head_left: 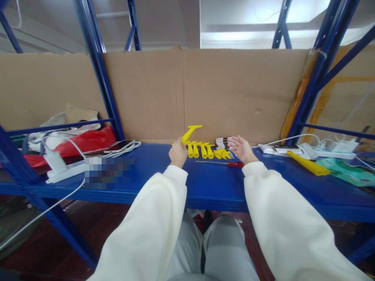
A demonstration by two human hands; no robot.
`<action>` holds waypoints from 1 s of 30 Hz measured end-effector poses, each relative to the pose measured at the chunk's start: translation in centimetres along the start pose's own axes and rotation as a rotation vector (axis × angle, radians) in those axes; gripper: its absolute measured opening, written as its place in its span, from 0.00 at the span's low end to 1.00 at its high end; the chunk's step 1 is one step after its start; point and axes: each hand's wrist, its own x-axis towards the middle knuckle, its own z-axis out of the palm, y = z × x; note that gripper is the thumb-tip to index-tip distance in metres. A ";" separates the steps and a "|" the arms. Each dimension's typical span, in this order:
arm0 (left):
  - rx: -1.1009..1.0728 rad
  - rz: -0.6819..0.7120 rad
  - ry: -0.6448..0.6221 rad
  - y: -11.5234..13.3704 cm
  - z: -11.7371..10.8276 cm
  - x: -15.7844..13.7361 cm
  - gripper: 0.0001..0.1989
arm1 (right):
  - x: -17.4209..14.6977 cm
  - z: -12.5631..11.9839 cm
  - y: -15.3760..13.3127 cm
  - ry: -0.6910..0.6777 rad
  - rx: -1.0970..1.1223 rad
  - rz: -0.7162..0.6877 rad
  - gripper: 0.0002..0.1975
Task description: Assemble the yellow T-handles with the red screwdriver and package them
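My left hand [178, 153] is closed around a yellow plastic handle [187, 134] with a wide flat head, holding it raised and tilted above the blue shelf. Just beyond that hand, several similar yellow handles [202, 150] lie side by side in a row. Fingers spread, my right hand [241, 148] is beside a stack of small white and dark pieces [223, 143]; whether it touches them I cannot tell. Small flat yellow pieces [222, 154] lie in front of that stack. Nearer to me rests a screwdriver [235, 164] with a red handle, its shaft pointing left.
At left stand a white power strip [66, 169], a phone [119, 146] with cables, and a red bag [88, 142]. Another yellow handle [310, 164] lies at right near a green packet [347, 171]. Cardboard [219, 89] backs the blue shelf [164, 183], with blue posts [101, 70] alongside.
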 end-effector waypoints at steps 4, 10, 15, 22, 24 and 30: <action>0.056 -0.211 -0.026 -1.7 -0.2 0.8 0.17 | -0.1 0.0 0.1 -0.017 -0.044 0.017 0.14; 0.137 -0.251 -0.068 -2.5 0.8 1.0 0.15 | 0.1 0.0 0.4 -0.047 -0.109 0.022 0.13; 0.191 -0.251 -0.106 -2.9 1.7 1.2 0.15 | 0.4 -0.2 0.7 -0.084 -0.153 0.019 0.13; 0.203 -0.238 -0.133 -3.5 2.7 1.3 0.19 | 0.9 -0.5 0.9 -0.118 -0.173 0.016 0.13; 0.198 -0.241 -0.145 -3.6 2.9 1.4 0.20 | 0.9 -0.5 0.9 -0.124 -0.180 0.010 0.13; 0.172 -0.245 -0.171 -4.0 2.9 1.8 0.21 | 0.4 -0.4 0.8 -0.133 -0.189 0.013 0.13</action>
